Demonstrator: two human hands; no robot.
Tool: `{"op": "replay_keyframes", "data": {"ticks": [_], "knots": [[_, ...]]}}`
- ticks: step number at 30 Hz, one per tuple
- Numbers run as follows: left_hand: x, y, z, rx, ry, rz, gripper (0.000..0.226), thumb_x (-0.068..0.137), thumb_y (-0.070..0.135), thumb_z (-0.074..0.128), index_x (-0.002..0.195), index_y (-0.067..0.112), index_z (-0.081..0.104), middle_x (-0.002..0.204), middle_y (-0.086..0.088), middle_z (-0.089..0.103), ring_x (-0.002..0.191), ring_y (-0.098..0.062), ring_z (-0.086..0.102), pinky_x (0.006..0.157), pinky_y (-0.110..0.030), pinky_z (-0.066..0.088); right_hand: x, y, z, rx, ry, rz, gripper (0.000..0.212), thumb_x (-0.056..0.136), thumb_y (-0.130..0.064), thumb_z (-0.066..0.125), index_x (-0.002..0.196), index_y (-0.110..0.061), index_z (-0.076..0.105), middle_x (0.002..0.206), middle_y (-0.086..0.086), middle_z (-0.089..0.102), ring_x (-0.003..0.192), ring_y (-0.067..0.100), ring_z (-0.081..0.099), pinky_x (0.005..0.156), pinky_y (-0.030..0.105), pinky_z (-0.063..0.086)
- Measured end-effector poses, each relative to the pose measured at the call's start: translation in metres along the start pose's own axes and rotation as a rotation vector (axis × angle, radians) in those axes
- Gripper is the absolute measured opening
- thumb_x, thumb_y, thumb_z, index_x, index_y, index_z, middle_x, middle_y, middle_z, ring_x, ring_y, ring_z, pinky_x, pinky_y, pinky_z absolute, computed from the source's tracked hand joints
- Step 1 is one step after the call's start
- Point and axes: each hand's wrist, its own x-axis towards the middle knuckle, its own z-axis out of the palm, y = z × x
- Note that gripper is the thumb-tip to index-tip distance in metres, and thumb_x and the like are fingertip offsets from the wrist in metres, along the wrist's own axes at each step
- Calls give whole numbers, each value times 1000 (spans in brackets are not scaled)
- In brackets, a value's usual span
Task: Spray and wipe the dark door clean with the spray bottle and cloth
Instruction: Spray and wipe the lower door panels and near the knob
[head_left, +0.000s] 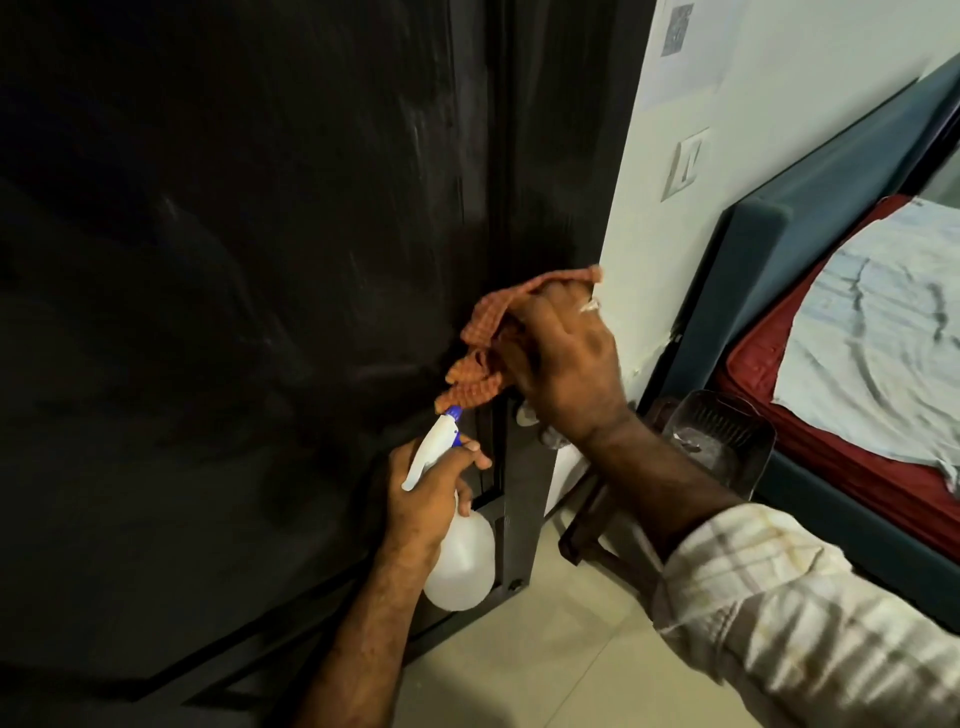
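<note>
Black door; orange checked cloth; white spray bottle with blue nozzle; cream plaid sleeve; red mattress, pale blue sheet

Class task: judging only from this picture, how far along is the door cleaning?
Done: pale wipe streaks cover the upper dark door. In hand: the right hand presses the orange cloth against the door's edge, while the left hand grips the spray bottle, nozzle towards the door. Left: the lower panel shows no streaks, so probably unwiped.
</note>
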Motion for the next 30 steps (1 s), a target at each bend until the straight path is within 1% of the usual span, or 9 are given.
{"op": "replay_keyframes", "data": {"ticks": [2,4,10,16,19,23,25,27,30], "knots": [[5,3,0,6,3,5,7,96,4,69,102,1,71,85,-13,78,44,-14,49,47,-26,47,3,1,7,27,54,131,33,97,-30,75,118,-4,68,119,18,60,105,28,56,83,30,46],[7,5,-2,5,1,20,6,95,4,69,100,1,72,85,-13,78,43,-16,48,47,-27,47,-23,9,24,-19,-31,165,38,98,-35,74,123,-8,67,126,21,56,112,35,56,86,36,48],[11,4,-15,11,10,19,5,94,8,71,97,4,73,87,-12,79,45,-17,51,49,-29,48,-97,33,44,-129,-410,11,35,90,-27,78,122,-18,66,103,15,64,86,40,64,78,46,54],[15,-3,-26,-17,47,-15,12,94,3,70,105,-2,70,90,-17,78,44,-16,50,45,-26,46,-31,7,38,-55,28,235,33,97,-29,68,123,-9,64,117,22,58,98,34,54,77,35,44],[17,-7,-28,-14,48,-45,27,92,9,73,116,-3,66,89,-14,79,45,-17,51,46,-26,47,-63,13,55,-95,-108,166,30,101,-34,65,119,-11,71,114,21,61,101,39,57,88,47,46],[15,-7,-29,-28,29,-35,20,92,6,74,109,-6,70,92,-21,77,46,-16,51,44,-24,45,-122,14,67,-257,-504,-83,29,93,-34,61,117,-29,77,125,6,71,124,40,62,112,57,26],[13,-7,-29,-16,22,-19,12,94,3,72,102,-5,72,90,-21,77,43,-13,52,43,-23,44,-109,3,66,-287,-429,-115,28,85,-29,75,112,-28,80,126,5,70,126,37,55,109,55,26],[12,-6,-29,3,23,-9,8,94,3,72,99,-3,72,89,-21,77,43,-13,52,43,-22,44,-86,-1,61,-276,-309,-74,32,88,-36,72,117,-25,78,128,6,68,125,38,52,103,52,30],[10,-4,-26,16,39,-9,4,94,3,73,93,7,72,90,-18,77,44,-13,53,44,-22,46,-85,9,60,-329,-333,-42,57,80,-40,81,133,-21,70,136,10,63,125,42,55,102,53,34]]}}
